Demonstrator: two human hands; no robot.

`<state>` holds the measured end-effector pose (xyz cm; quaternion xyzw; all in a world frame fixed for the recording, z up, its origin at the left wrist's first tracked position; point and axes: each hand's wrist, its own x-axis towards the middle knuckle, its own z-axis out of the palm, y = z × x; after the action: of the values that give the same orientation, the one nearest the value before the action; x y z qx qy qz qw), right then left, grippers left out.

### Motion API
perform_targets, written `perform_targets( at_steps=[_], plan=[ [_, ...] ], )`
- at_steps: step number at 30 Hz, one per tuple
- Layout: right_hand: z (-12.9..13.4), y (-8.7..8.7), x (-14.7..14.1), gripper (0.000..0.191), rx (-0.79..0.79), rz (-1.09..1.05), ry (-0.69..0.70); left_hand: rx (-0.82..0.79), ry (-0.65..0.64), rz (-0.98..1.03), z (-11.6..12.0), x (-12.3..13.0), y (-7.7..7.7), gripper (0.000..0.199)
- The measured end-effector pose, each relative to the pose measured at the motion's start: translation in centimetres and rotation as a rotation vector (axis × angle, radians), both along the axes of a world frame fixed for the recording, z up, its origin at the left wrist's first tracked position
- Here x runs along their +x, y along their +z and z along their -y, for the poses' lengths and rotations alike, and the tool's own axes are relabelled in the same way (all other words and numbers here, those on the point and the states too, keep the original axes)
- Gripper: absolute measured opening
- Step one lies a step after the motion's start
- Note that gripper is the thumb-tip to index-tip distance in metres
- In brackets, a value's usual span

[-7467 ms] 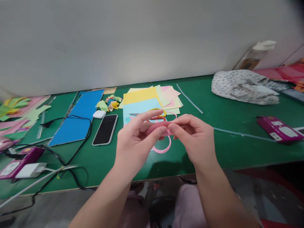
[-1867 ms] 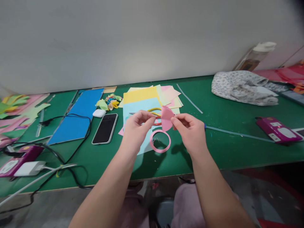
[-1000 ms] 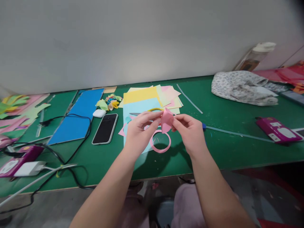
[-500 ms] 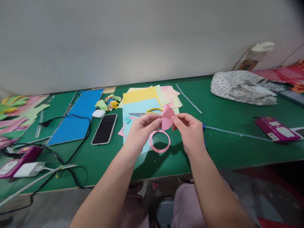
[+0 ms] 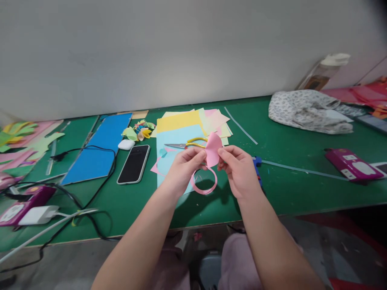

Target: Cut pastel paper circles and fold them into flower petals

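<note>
A small curved piece of pink paper (image 5: 213, 150) is held up between my two hands. My left hand (image 5: 184, 167) pinches its left edge with thumb and finger, and my right hand (image 5: 238, 169) grips its right edge. Below it, a pink paper ring (image 5: 204, 192) lies partly on a light blue sheet (image 5: 181, 135) and partly on the green table. Scissors with yellow handles (image 5: 193, 141) rest on the sheet just behind my left hand. Beside my right hand, a blue tool (image 5: 257, 162) is partly hidden.
Left of the papers are a phone (image 5: 134, 164), a white case (image 5: 126, 144), a blue board (image 5: 96, 147) and black cables. On the right lie a patterned cloth (image 5: 302, 112), a magenta box (image 5: 352, 164) and a glue stick (image 5: 302, 170). A bottle (image 5: 325, 72) stands behind.
The pink paper has turned slightly and shows more of its face. My right hand has shifted a little left, showing more of the blue tool.
</note>
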<state>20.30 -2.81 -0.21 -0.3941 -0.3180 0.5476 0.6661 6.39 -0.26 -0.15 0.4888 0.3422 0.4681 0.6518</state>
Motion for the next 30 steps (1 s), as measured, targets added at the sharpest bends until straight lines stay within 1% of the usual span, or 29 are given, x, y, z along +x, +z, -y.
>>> perform_targets(
  at_steps=[3, 6, 10, 13, 17, 22, 30],
  plan=[
    [0.05, -0.01, -0.27, 0.015, -0.026, -0.04, 0.022, -0.002, -0.015, -0.002, 0.21, 0.19, -0.04, 0.032],
    [0.04, -0.14, -0.49, 0.017, -0.047, -0.107, 0.077, 0.006, -0.033, -0.008, 0.37, 0.37, -0.04, 0.036],
    [-0.01, -0.25, -0.58, 0.021, -0.088, -0.171, 0.091, 0.028, -0.017, -0.003, 0.35, 0.42, -0.1, 0.034],
    [0.01, -0.26, -0.58, 0.021, -0.101, -0.178, 0.092, 0.052, -0.014, 0.003, 0.22, 0.29, -0.2, 0.032],
    [0.12, -0.27, -0.56, 0.022, -0.104, -0.166, 0.119, 0.086, -0.024, 0.002, 0.09, 0.01, -0.23, 0.029],
    [0.28, -0.24, -0.63, 0.023, -0.106, -0.189, 0.168, 0.11, -0.007, -0.008, 0.06, -0.1, -0.11, 0.026],
    [0.46, -0.05, -0.83, 0.021, -0.133, -0.194, 0.193, 0.155, 0.017, -0.002, 0.16, 0.05, -0.04, 0.027]
  ],
)
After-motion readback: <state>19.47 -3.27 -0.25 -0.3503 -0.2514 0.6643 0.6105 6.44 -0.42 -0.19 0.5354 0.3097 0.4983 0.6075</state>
